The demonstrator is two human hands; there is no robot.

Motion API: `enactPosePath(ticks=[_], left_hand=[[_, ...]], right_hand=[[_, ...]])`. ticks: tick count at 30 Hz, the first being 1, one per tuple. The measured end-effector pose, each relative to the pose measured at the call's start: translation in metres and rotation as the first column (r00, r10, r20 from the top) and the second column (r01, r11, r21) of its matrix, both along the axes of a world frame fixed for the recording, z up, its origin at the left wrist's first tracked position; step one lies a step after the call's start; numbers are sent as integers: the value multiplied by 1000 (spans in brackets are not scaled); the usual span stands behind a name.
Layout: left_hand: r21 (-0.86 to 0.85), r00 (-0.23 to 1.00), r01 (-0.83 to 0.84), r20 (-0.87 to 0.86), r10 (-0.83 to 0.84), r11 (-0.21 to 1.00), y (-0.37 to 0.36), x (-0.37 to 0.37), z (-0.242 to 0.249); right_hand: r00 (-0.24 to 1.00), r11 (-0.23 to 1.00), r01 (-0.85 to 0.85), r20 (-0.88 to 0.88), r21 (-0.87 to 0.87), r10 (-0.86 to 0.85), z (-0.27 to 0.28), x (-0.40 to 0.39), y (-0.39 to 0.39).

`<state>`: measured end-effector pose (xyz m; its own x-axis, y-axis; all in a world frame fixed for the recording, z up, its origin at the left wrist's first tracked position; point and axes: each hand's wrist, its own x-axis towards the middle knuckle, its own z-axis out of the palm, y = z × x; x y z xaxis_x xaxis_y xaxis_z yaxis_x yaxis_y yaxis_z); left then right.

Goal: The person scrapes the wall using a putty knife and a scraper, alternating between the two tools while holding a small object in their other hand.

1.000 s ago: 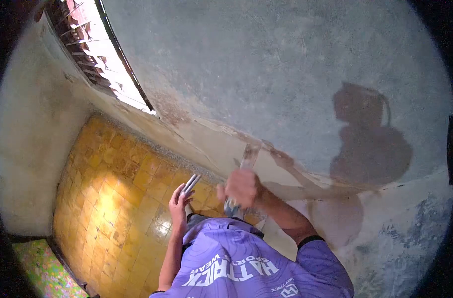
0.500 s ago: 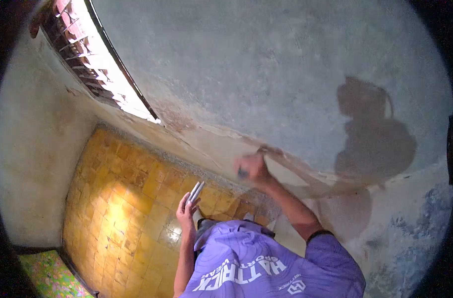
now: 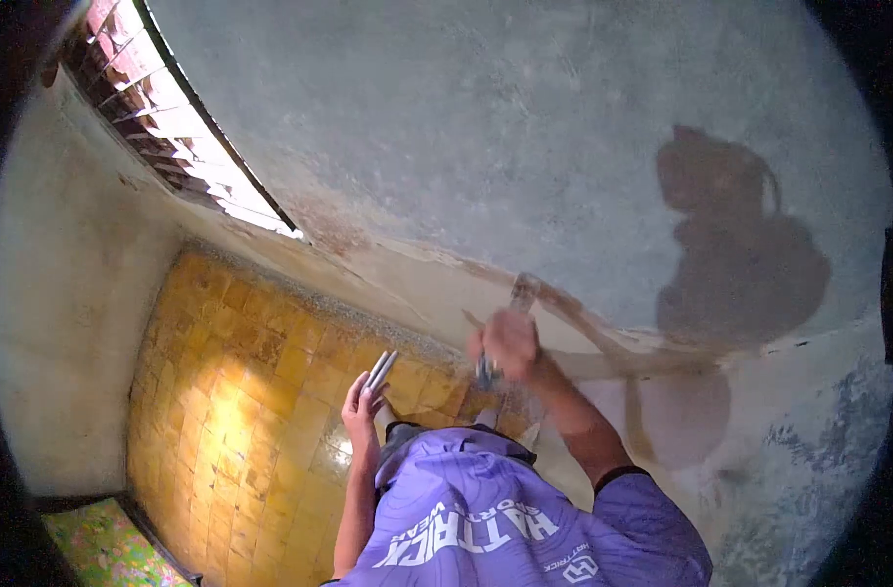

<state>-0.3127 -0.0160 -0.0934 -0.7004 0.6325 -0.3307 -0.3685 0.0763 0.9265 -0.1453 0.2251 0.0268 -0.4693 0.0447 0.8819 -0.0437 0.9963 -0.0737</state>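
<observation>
My right hand (image 3: 510, 342) grips a scraper (image 3: 518, 293) by its handle, with the blade pressed against the lower part of the grey wall (image 3: 525, 147) where the paint is peeling. Pale bare patches spread along the wall under the blade. My left hand (image 3: 361, 406) hangs lower, over the floor, and holds a pair of thin grey metal blades (image 3: 379, 370) that stick out upward from the fingers. My purple shirt (image 3: 485, 519) fills the bottom of the view.
Yellow floor tiles (image 3: 231, 391) lie below, wet and shiny in places. A bright louvred window (image 3: 172, 127) sits at the upper left. A side wall (image 3: 65, 293) closes the left. A flowered cloth (image 3: 104, 548) shows at the bottom left.
My right hand went up the wall with the scraper, then came back down a little, with the blade now pointing up. My left hand stayed about where it was.
</observation>
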Motion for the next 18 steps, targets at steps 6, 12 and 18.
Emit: enactPosePath(ticks=[6,12,18], left_hand=[[15,999,36,-3,-36,999,12,-2,1],[26,999,40,2,-40,999,15,1,9],[29,1000,3,2,-3,1000,14,-2,6]], right_hand=[[959,964,-264,104,-16,264,22,-5,-27],[960,983,-164,216,-84,179,2,-12,-3],[974,977,-190,106,-99,200,-10,-11,-10]])
